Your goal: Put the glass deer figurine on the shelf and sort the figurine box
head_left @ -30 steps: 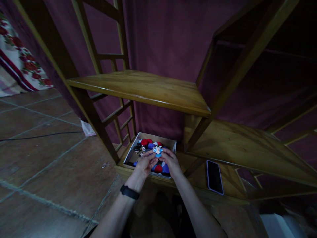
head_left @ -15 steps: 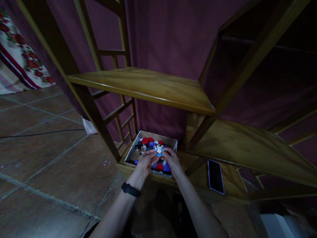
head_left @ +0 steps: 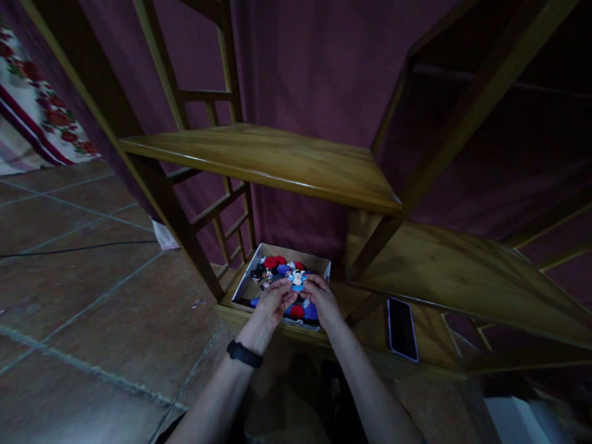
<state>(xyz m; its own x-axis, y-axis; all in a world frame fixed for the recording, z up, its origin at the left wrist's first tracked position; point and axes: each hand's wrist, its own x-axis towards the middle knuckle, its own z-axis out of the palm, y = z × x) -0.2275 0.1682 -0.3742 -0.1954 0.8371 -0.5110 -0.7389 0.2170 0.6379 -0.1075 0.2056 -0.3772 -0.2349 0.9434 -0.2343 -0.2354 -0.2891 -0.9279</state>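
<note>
Between both hands I hold a small blue and white cartoon-like figure above an open box. My left hand pinches its left side, fingers closed. Its right side is gripped by the closed fingers of my right hand. Beneath them the shallow cardboard box holds several small red, purple, black and blue pieces, whose exact kind I cannot make out. Parts of these pieces are hidden behind my fingers. A black band circles my left wrist.
The box rests on the low ledge of a wooden shelf unit, under a higher shelf board. A phone lies on the ledge to the right. Upright wooden posts frame the left side. A dark cable crosses the tiled floor.
The view has shifted very slightly. Both hands keep hold of the figure over the box, in nearly the same place.
</note>
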